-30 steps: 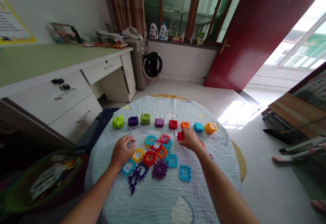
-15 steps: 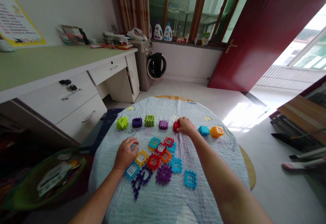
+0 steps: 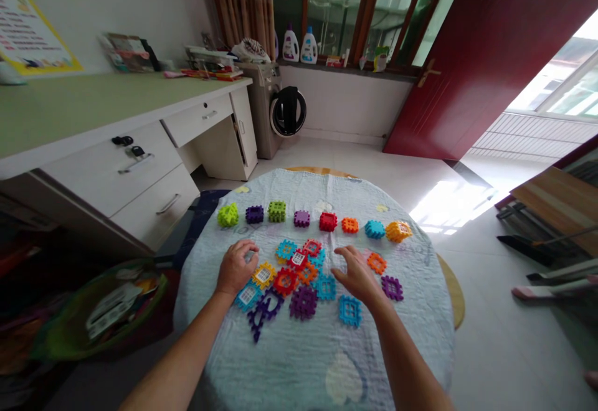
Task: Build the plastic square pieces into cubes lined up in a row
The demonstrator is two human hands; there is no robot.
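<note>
Flat interlocking plastic tiles lie in a loose heap mid-table, among them a red tile point(image 3: 285, 281), a purple tile point(image 3: 303, 302) and a yellow tile point(image 3: 264, 275). My left hand point(image 3: 237, 268) rests at the heap's left side, fingers loosely curved, thumb apart, holding nothing visible. To the right of the heap, my right hand point(image 3: 357, 274) hovers with thumb and fingers spread, nothing between them. Beyond both hands runs a row of block cubes, including a red cube point(image 3: 327, 222), a purple one point(image 3: 301, 218) and a yellow one point(image 3: 398, 231).
The round table wears a pale blue cloth point(image 3: 341, 377). An orange tile point(image 3: 376, 263) and a purple tile point(image 3: 392, 288) lie right of my right hand; a blue tile point(image 3: 350, 311) is nearer me. A green basket point(image 3: 100, 342) stands on the floor at left, below a desk point(image 3: 116, 96).
My right hand has let go of the red cube in the row and drawn back toward the heap. The red and orange cubes now show fully. The view has shifted slightly.
</note>
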